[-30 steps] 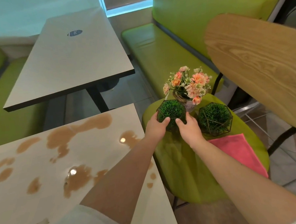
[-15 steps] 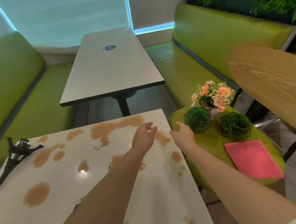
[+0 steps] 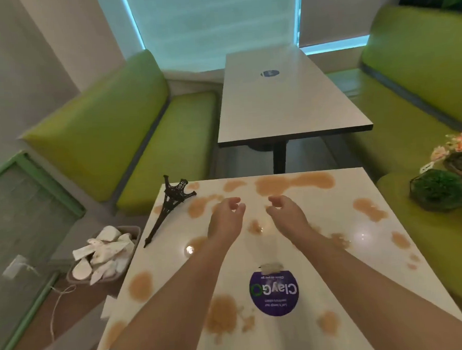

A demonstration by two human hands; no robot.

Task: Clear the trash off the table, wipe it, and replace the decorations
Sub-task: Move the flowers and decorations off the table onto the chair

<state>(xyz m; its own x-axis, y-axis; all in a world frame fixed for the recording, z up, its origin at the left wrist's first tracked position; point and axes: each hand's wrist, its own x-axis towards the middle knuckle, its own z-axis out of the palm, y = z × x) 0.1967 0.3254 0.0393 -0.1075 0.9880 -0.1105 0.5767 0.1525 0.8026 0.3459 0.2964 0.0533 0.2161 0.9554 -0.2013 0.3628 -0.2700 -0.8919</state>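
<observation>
Clearing decorations looks underway: left hand (image 3: 225,221) and right hand (image 3: 287,215) hover loosely curled, empty, over the stained table (image 3: 320,223); next likely lifting the tower model (image 3: 170,207) lying far-left.

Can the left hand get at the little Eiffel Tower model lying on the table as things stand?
Probably yes. The left hand hovers empty over the stained table, and the tower model lies just to its left at the table's edge with nothing between them.

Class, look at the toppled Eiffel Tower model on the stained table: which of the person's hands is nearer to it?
Left. The left hand hovers just right of the Eiffel Tower model; the right hand is farther right, beyond the left hand.
</observation>
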